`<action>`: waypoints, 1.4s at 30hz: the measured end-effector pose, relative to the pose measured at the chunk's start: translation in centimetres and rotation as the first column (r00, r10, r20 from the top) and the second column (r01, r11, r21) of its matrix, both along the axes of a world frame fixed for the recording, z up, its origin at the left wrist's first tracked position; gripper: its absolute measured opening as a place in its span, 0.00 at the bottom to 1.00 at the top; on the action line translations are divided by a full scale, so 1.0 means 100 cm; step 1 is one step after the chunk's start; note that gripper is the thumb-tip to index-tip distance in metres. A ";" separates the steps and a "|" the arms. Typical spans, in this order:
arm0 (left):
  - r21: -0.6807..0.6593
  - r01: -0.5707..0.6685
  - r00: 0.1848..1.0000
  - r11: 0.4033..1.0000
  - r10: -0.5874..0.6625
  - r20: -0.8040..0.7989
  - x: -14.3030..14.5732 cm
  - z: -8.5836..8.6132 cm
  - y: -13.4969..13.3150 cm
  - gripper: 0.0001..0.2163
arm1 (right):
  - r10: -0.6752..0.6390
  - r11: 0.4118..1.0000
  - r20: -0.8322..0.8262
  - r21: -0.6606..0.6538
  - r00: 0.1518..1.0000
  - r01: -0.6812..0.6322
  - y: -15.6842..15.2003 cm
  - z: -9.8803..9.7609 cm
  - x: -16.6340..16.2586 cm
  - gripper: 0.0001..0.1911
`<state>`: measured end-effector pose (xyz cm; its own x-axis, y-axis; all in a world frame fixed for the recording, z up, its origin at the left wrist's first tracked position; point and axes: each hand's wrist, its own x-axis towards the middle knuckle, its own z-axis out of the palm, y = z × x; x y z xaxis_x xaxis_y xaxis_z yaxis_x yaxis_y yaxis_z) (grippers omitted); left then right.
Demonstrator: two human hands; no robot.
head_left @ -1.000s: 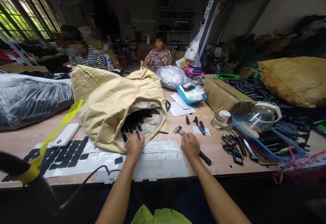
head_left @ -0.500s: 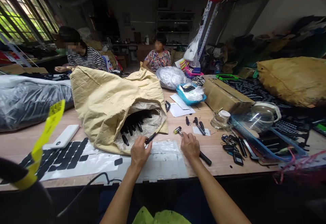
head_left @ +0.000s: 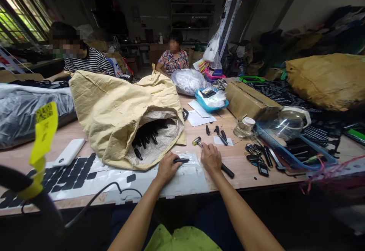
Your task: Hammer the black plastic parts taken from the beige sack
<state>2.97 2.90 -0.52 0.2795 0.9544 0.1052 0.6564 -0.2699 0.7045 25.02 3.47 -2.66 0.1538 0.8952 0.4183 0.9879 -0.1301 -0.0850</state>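
Observation:
My left hand (head_left: 167, 166) is closed on a slim black piece (head_left: 181, 160), which points right just above a grey-white board (head_left: 188, 180); its exact kind is unclear. My right hand (head_left: 211, 157) grips a small hammer by its shaft. The metal hammer head (head_left: 196, 140) shows beyond the fingers, and the black handle (head_left: 228, 170) sticks out behind, low over the table. Left of the board, a cream cloth sack (head_left: 114, 110) lies with its mouth facing me. Several similar black pieces (head_left: 145, 137) are inside it.
Black square pads (head_left: 76, 173) on white sheets and a white box (head_left: 70, 152) lie left. Loose black pieces (head_left: 221, 134), keys (head_left: 253, 154), a glass jar (head_left: 244, 127), a blue bin (head_left: 299, 156) and a carton (head_left: 249, 100) stand right. Two people (head_left: 88, 61) sit across the table.
My left hand has moved right, over the board, and the black piece has gone from slanting upward to nearly level. The hammer stays in my right hand. The view has shifted slightly.

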 end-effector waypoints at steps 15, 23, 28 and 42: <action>-0.038 -0.026 0.997 0.999 0.029 0.067 0.001 -0.003 0.005 0.05 | 0.307 0.950 -0.549 0.133 0.777 -0.281 -0.047 0.029 -0.025 0.20; -0.055 -0.060 0.993 0.997 0.065 0.101 0.003 -0.006 0.008 0.03 | 0.410 0.908 -0.515 0.159 0.753 -0.386 -0.067 0.021 -0.056 0.21; -0.062 -0.082 0.989 0.995 0.088 0.119 0.004 -0.006 0.008 0.03 | 0.409 0.908 -0.449 0.114 0.794 -0.404 -0.066 0.021 -0.056 0.21; -0.045 -0.079 0.990 0.996 0.083 0.110 0.006 -0.007 0.008 0.03 | 0.266 0.964 -0.490 0.115 0.830 -0.241 -0.051 0.017 -0.028 0.20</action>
